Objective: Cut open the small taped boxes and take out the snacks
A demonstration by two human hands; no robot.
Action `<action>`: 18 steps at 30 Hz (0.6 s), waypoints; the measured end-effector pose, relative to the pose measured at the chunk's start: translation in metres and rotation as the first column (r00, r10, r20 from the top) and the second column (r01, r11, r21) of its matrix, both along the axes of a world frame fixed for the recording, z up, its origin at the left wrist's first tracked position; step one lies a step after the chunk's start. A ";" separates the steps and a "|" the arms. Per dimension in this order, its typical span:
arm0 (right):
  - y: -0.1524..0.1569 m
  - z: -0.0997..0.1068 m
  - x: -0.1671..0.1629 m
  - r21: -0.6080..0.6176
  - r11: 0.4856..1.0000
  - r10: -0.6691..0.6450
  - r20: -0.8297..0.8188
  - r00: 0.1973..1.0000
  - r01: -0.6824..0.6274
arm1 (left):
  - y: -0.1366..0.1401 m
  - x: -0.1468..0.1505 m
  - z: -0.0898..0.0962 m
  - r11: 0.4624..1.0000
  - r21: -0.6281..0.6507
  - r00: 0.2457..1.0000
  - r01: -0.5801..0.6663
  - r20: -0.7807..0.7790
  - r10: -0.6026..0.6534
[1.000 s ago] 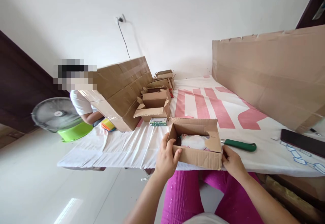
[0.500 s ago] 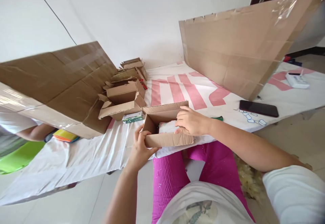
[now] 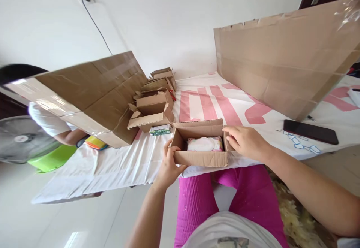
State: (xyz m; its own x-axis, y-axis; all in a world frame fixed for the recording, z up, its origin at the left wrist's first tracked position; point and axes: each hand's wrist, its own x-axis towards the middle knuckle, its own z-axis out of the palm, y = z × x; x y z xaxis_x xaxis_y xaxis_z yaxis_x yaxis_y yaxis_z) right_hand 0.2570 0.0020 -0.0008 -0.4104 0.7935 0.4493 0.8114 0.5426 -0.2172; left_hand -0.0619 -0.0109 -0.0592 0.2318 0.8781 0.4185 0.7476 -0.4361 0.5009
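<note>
Cardboard box (image 3: 201,159) sits open-topped at counter's (image 3: 112,167) near edge, pack (image 3: 204,144) inside. L hand (image 3: 170,164), half curled, grips its left front corner, prob. to steady it; R hand (image 3: 247,141), fingers bent, touches right flap (image 3: 228,146), prob. holding it back; can't tell if pinched.

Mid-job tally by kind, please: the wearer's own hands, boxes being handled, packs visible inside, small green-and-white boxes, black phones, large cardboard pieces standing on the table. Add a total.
Hands: 2 (left hand, right hand)
Handled box: 1
Pack inside: 1
Green-and-white box: 1
Black phone: 1
Large cardboard: 2 (left piece, right piece)
Total: 8
</note>
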 end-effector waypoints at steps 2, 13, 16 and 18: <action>0.011 0.002 -0.010 0.077 0.996 -0.034 0.003 0.999 0.034 | -0.003 0.001 0.000 1.000 -0.025 1.000 -0.004 0.019 0.004; 0.041 0.009 -0.032 -0.090 0.993 0.088 0.098 0.991 -0.079 | -0.004 0.009 -0.008 0.999 0.004 0.994 -0.042 0.101 0.041; 0.035 0.022 -0.052 -0.212 0.973 0.123 0.165 0.979 -0.087 | -0.003 0.010 -0.011 0.997 0.048 0.995 -0.055 0.089 0.051; 0.035 0.026 -0.063 -0.392 0.920 0.143 0.312 0.939 -0.010 | -0.003 0.011 -0.013 0.995 0.068 0.994 -0.071 0.083 0.065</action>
State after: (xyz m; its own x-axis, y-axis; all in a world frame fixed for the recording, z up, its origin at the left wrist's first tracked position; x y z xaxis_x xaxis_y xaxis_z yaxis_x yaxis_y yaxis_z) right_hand 0.1936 0.0371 0.0249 -0.5473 0.8355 -0.0500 0.8314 0.5358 -0.1471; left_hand -0.0513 -0.0137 -0.0725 0.1358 0.8581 0.4953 0.7349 -0.4225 0.5305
